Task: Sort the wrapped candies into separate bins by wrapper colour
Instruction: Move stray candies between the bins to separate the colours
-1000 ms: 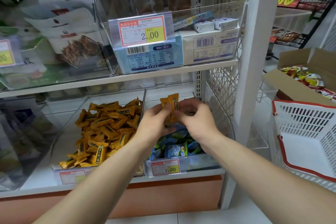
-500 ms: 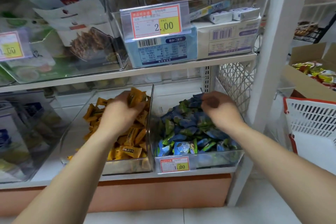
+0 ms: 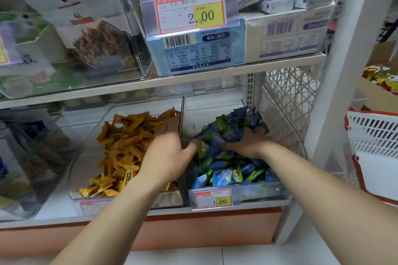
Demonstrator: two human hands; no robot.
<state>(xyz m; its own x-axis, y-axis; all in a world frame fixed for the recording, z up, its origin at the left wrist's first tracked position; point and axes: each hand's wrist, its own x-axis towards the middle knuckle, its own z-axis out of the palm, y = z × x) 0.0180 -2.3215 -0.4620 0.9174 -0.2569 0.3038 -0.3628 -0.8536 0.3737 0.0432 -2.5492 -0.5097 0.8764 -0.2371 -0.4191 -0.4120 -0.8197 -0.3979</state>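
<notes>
Two clear bins sit side by side on the lower shelf. The left bin (image 3: 86, 157) holds a heap of yellow wrapped candies (image 3: 125, 142). Blue and green wrapped candies (image 3: 226, 176) fill the right bin (image 3: 265, 191). My left hand (image 3: 165, 157) is motion-blurred over the divider between the bins, fingers spread, with nothing visible in it. My right hand (image 3: 247, 142) lies palm down in the blue and green pile. Its fingers are buried under the wrappers, so its grip is hidden.
Just above the bins is the upper shelf (image 3: 193, 79), carrying clear bins of boxed goods and a 2.00 price tag (image 3: 189, 11). A white mesh panel (image 3: 288, 97) and upright post (image 3: 336, 71) close the right side. A red-rimmed white basket (image 3: 374, 135) and a cardboard box (image 3: 379, 92) stand further right.
My left hand carried yellow candies from the right bin to the yellow bin, left them there, and now swings back towards the divider. My right hand went down into the blue and green pile.
</notes>
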